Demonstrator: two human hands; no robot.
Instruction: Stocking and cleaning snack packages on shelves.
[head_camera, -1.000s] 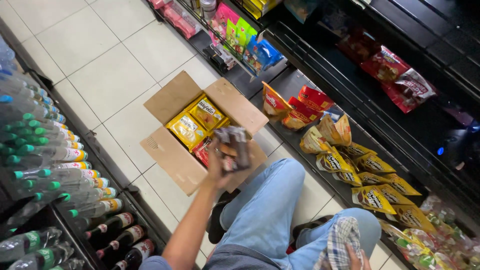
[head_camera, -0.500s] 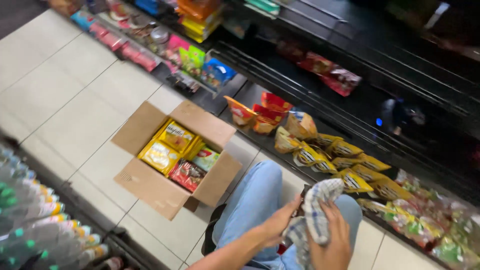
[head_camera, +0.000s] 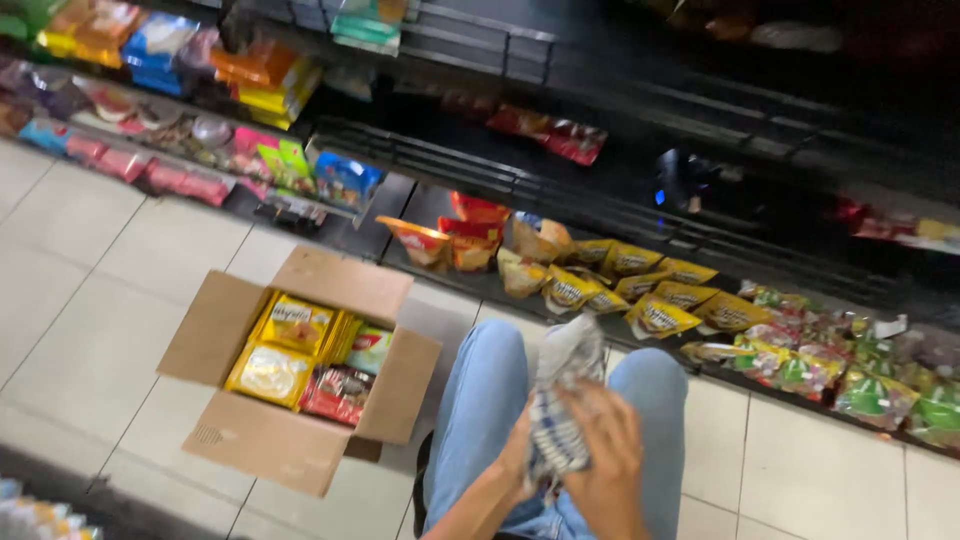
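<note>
I crouch on a tiled shop floor, my knees in blue jeans (head_camera: 480, 400) at the bottom centre. Both hands hold a blue-and-white checked cloth (head_camera: 562, 405) over my lap. My right hand (head_camera: 610, 460) covers its lower right side; my left hand (head_camera: 515, 462) grips it from the left, mostly hidden behind the cloth. To the left, an open cardboard box (head_camera: 290, 440) sits on the floor with yellow snack packets (head_camera: 275, 350) and a red packet (head_camera: 338, 392) inside.
A low black shelf (head_camera: 470, 280) runs across ahead, lined with yellow snack bags (head_camera: 650, 300), red bags (head_camera: 470, 225) and green packets (head_camera: 860, 380). Upper shelves hold colourful packs (head_camera: 250, 80). Bottles show at the bottom left corner (head_camera: 40, 515).
My left hand came back from the box with the cloth to my lap, where both hands now hold it. The view swung right, away from the bottle shelf.
</note>
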